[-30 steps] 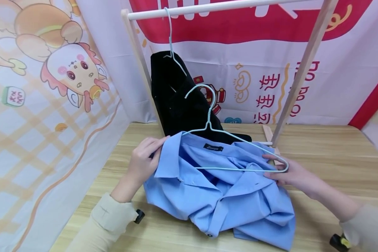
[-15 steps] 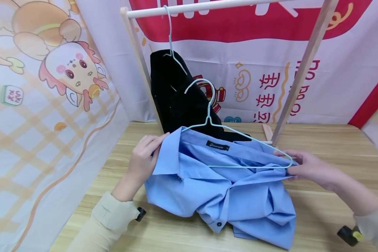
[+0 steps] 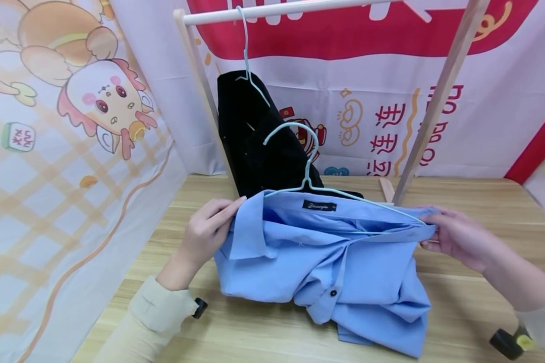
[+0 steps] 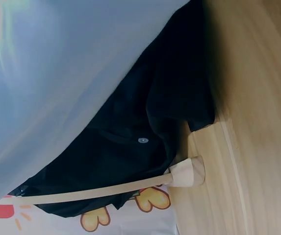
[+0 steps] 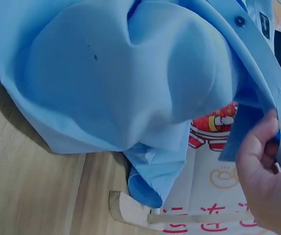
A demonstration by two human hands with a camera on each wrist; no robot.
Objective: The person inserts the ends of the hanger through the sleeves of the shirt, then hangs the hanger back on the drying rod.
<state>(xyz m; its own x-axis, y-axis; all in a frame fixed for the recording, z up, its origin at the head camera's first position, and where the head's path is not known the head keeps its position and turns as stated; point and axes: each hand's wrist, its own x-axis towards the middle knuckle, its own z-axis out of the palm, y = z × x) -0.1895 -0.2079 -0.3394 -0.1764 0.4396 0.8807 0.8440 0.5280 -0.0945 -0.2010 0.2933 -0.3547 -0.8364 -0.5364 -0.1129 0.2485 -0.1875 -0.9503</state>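
Note:
A light blue shirt (image 3: 277, 275) with a dark neck label is held up over the table, its lower part bunched. Inside its neck sits a pale mint wire hanger (image 3: 307, 174), hook upward; the hanger's right end reaches the collar's right side. My left hand (image 3: 206, 229) grips the shirt at the collar's left side, with the hanger's left end hidden under the cloth. At the opposite side my right hand (image 3: 458, 237) pinches the collar edge near the hanger's tip. The right wrist view shows that hand's (image 5: 268, 178) thumb and fingers on the blue cloth (image 5: 106, 83).
Behind the shirt stands a wooden rack (image 3: 429, 111) with a white top rail (image 3: 290, 10). A black garment (image 3: 254, 141) hangs at its left on another mint hanger (image 3: 246, 45). Printed cloth backdrops (image 3: 72, 201) border the wooden table (image 3: 481, 196).
My right hand has moved outward to the right and drawn the shirt's collar over the hanger's right end, which previously lay outside the cloth. My left hand has kept its place.

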